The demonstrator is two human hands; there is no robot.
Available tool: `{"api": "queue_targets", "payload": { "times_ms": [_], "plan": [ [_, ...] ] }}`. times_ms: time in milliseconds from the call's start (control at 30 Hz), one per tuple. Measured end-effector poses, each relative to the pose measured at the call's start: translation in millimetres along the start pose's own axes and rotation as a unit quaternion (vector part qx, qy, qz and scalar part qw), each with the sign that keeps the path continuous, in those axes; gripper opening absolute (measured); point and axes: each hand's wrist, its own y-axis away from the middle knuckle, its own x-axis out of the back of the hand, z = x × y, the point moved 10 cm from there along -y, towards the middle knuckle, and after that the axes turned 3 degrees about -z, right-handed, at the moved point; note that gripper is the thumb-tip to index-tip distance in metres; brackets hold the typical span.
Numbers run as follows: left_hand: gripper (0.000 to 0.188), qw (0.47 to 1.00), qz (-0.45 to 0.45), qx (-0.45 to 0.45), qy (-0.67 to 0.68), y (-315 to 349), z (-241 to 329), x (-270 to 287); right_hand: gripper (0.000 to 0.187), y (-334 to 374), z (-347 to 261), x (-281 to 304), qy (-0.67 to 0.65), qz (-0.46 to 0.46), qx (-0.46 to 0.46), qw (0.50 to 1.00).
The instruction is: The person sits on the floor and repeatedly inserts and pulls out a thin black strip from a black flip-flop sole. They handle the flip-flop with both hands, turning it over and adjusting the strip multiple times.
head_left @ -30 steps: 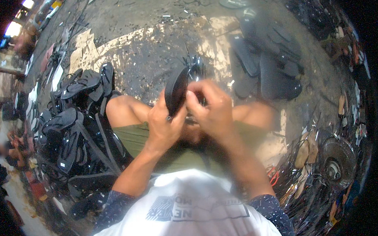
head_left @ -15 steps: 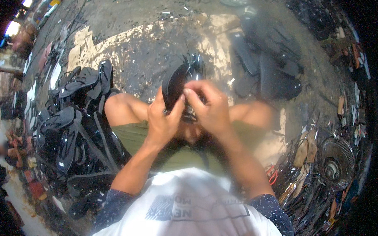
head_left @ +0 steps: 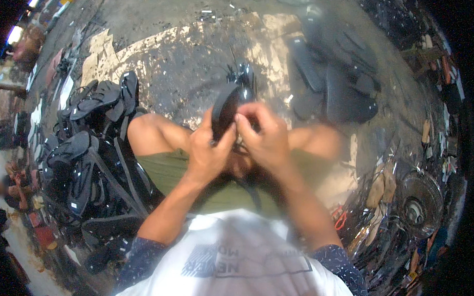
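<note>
Between my knees I hold a black sandal [head_left: 221,113], tilted on edge with its dark sole facing left. My left hand [head_left: 205,151] is closed round its near end, the thumb pressed against it. On the right side of the sandal, my right hand [head_left: 265,136] has thumb and forefinger pinched together. What lies between those fingertips is too small to make out. Just beyond the hands stands a shiny black object [head_left: 245,85], partly hidden by the sandal.
A heap of black sandals [head_left: 83,151] lies by my left knee. Flat black sole pieces [head_left: 350,99] lie on the floor at the right. Red-handled scissors [head_left: 339,217], a round fan [head_left: 420,204] and scattered strips are at the lower right. A worn tan sheet [head_left: 270,53] lies ahead.
The sandal and both hands have shifted slightly right, and the sandal appears a little more edge-on. My left hand keeps its grip; the right fingertips remain pinched beside it.
</note>
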Motion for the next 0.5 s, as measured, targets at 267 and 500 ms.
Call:
{"api": "queue_targets", "payload": {
  "times_ms": [267,500],
  "plan": [
    [0.081,0.996,0.000,-0.091,-0.013,-19,20,2,0.017,-2,-48,-1,0.037,-0.080,0.130,0.987],
    [0.048,0.958,-0.155,0.163,0.175,1,-19,-5,0.013,7,21,-12,-0.363,-0.046,-0.189,0.911]
  ]
}}
